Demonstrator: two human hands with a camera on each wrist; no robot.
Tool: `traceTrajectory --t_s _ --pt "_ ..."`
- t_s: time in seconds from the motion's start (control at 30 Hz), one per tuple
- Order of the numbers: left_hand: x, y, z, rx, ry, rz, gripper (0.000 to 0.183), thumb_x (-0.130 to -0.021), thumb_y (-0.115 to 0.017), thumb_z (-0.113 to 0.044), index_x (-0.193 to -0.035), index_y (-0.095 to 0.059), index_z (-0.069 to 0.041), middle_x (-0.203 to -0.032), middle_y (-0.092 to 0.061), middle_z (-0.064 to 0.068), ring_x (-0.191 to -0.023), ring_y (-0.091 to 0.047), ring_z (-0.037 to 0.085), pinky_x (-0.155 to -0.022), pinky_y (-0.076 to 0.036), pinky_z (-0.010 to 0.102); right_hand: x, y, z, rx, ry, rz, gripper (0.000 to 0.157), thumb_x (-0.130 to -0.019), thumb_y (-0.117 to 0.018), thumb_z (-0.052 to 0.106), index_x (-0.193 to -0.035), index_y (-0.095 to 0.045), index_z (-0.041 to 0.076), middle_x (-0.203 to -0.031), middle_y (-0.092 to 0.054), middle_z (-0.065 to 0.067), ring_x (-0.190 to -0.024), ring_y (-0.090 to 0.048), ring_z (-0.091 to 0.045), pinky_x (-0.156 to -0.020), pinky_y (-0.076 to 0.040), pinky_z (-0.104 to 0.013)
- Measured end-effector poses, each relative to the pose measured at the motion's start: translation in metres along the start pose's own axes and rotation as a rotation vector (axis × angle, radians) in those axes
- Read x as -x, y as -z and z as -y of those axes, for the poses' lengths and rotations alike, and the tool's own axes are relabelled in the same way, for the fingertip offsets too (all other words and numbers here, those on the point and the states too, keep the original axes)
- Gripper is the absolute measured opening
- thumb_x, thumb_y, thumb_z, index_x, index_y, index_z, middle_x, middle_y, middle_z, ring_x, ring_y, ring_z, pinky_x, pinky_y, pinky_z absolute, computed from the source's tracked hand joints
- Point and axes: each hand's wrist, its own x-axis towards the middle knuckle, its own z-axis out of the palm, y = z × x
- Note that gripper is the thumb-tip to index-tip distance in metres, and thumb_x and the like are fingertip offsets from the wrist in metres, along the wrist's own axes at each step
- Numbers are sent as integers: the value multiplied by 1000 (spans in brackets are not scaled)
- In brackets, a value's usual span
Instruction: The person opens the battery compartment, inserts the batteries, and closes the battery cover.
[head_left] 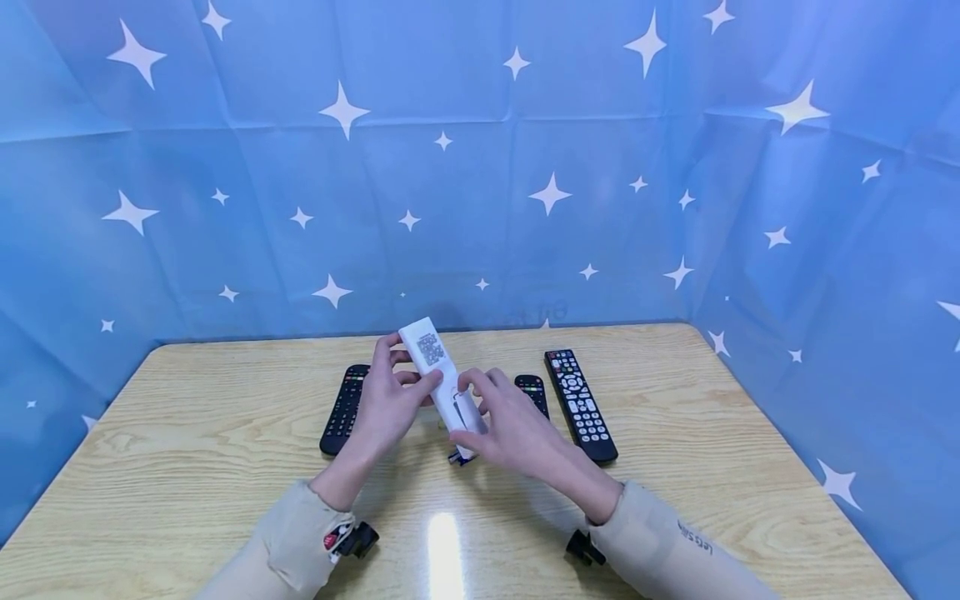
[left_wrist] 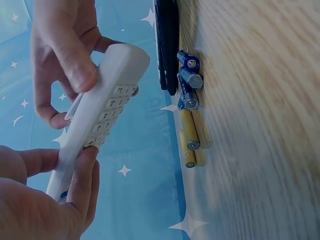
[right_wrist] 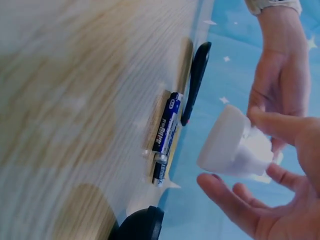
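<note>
A white remote control (head_left: 433, 358) is held up over the table, back side towards the head view, a printed code near its far end. My left hand (head_left: 390, 404) grips its far part, thumb on the back and fingers beneath. My right hand (head_left: 513, 425) is at the near end. In the left wrist view, its thumb presses the remote's side and a curled finger meets the battery cover (left_wrist: 75, 106), whose edge stands slightly raised. Below lie several blue batteries (left_wrist: 190, 79) and two yellow batteries (left_wrist: 190, 129), mostly hidden by the hands in the head view.
One black remote (head_left: 347, 410) lies left of the hands. To the right are a shorter black remote (head_left: 531, 390), partly covered by the right hand, and a long black remote (head_left: 581, 407). A blue star-patterned curtain (head_left: 450, 183) borders the wooden table (head_left: 225, 408).
</note>
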Motion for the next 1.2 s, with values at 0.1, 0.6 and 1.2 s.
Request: traceTrajectory --t_s 0.1,0.6,1.2 --pt "0 0 0 -10 -6 -7 72 -94 -73 -1 -152 -30 -10 -126 -55 18 -100 -68 31 -76 -62 40 0 0 -1 10 9 -29 44 -90 -82 30 -123 -54 18 -107 -59 -10 -91 -64 -24 -66 -52 -29" --pt "2 -2 -1 -41 -42 -9 72 -94 -73 -1 -152 -31 -9 -123 -56 18 -100 -68 31 -78 -62 45 -3 -2 -2 -98 76 -116 27 -93 -75 10 -114 -58 10 -85 -55 1 -74 -60 -19 -56 -51 -26" --pt "1 14 0 -85 -11 -41 78 -95 -73 -1 -156 -26 -12 -125 -55 17 -104 -66 32 -80 -61 45 1 13 -13 -33 112 -99 28 -88 -81 6 -112 -66 11 -91 -63 1 -81 -62 -17 -65 -54 -23"
